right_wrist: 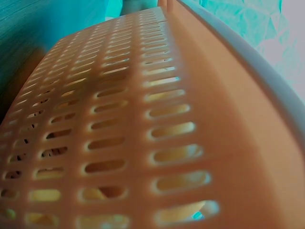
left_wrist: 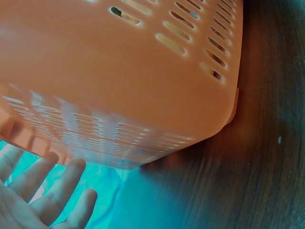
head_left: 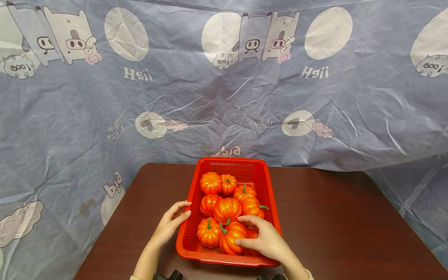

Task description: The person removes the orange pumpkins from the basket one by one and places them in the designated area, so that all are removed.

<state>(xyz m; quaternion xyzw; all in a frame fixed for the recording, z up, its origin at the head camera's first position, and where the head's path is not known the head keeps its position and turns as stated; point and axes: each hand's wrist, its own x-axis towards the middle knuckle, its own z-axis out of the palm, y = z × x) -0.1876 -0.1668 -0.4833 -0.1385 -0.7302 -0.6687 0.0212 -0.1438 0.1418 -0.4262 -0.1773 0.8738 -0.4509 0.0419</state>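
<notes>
A red plastic basket (head_left: pixel 273 194) with slotted walls holds several shiny orange toy pumpkins, some with green stems. My right hand (head_left: pixel 266 238) reaches over its front right part. There it grips a ribbed pumpkin (head_left: pixel 231 239), the thumb on the near side and the fingers at the far side. That pumpkin's stem tilts up and left. My left hand (head_left: pixel 169 222) is at the basket's left rim, its fingers loosely extended. In the left wrist view the left hand (left_wrist: pixel 43 195) has spread fingers beside the basket wall (left_wrist: pixel 119 81). The right wrist view shows the basket's slotted side (right_wrist: pixel 228 143), not the hand.
The basket stands on a dark brown table (head_left: pixel 332 217). Behind and around the table hangs a wrinkled grey-blue cloth (head_left: pixel 224 101) with cartoon prints. Another pumpkin (head_left: pixel 209 232) lies left of the gripped one, and a pumpkin (head_left: pixel 227 210) sits behind it.
</notes>
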